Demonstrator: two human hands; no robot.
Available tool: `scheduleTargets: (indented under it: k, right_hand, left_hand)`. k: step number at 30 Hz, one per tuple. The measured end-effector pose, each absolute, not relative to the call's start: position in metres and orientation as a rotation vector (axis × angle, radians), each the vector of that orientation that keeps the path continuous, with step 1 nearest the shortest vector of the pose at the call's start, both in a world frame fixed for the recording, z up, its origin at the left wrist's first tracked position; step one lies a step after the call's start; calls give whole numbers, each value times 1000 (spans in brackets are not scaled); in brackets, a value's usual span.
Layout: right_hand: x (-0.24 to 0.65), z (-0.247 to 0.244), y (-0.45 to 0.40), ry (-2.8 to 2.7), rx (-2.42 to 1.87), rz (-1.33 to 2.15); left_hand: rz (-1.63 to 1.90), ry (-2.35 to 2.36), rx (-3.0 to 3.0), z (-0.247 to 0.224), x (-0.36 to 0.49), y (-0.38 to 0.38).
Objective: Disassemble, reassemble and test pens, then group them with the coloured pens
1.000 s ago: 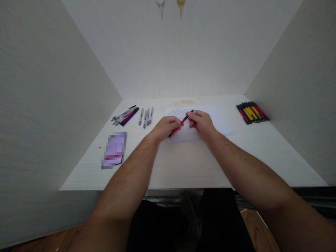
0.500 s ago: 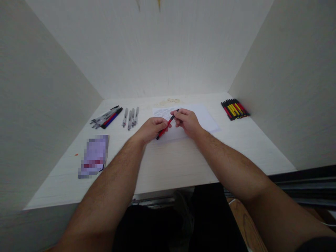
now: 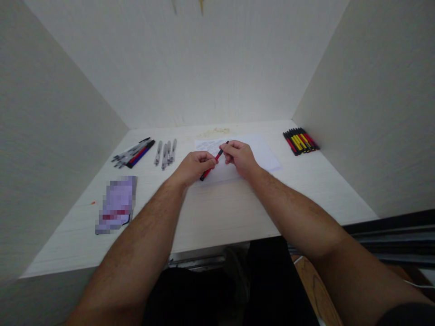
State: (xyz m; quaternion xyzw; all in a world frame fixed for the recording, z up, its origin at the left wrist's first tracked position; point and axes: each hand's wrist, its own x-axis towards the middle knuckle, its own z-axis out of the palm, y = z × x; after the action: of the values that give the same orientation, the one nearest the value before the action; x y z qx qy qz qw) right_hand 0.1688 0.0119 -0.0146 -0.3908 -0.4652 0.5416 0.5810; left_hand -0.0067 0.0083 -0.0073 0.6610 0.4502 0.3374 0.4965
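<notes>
Between my hands, a red pen [image 3: 208, 173] with black ends slants up to the right over a sheet of white paper [image 3: 263, 154]. My left hand [image 3: 197, 168] is closed around the pen's red barrel with thumb and fingers. The fingers of my right hand [image 3: 239, 155] pinch its black upper end. Part of the barrel is covered by my left fingers. Handwriting shows on the left part of the paper, partly behind the hands.
To the left lie several clear pens [image 3: 165, 155] and a pile of clear, black, red and blue pens [image 3: 136, 154]. Nearer stands a blurred-out purple item [image 3: 117, 201]. Several red and yellow pens [image 3: 301, 141] form a row at right. Walls enclose the white table [image 3: 217, 217].
The whole scene has shifted slightly left as the camera moved. Both hands keep their hold on the red pen, with almost no change in pose.
</notes>
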Motion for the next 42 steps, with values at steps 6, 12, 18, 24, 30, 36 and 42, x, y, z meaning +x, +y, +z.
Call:
scheduleTargets:
  k: [6,12,18,24,30,36,42]
  right_hand:
    - [168,-14,12,-1074,-918,1269]
    - [169,-14,13,-1087,-936,1285]
    - [169,-15,13,-1064,-870,1331]
    - [169,-12,10,-1052,-848,1372]
    - [169,-13,11,-1058,-846,1372]
    - [169,-14,12,-1082,-849,1343]
    - [169,-13,12,-1080,-861,1330]
  left_hand:
    - [838,1127,1606,-4,-5,6]
    - [850,1116,1619,-5,-6,8]
    - [841,1027,1570,-7,-7,9]
    - [825,1006,1552,-5,-7,8]
    - [823,1014,1557,-4,-6,8]
    - [844,1026,1577,-5,-6,7]
    - [855,1044,1602,-7,-6,9]
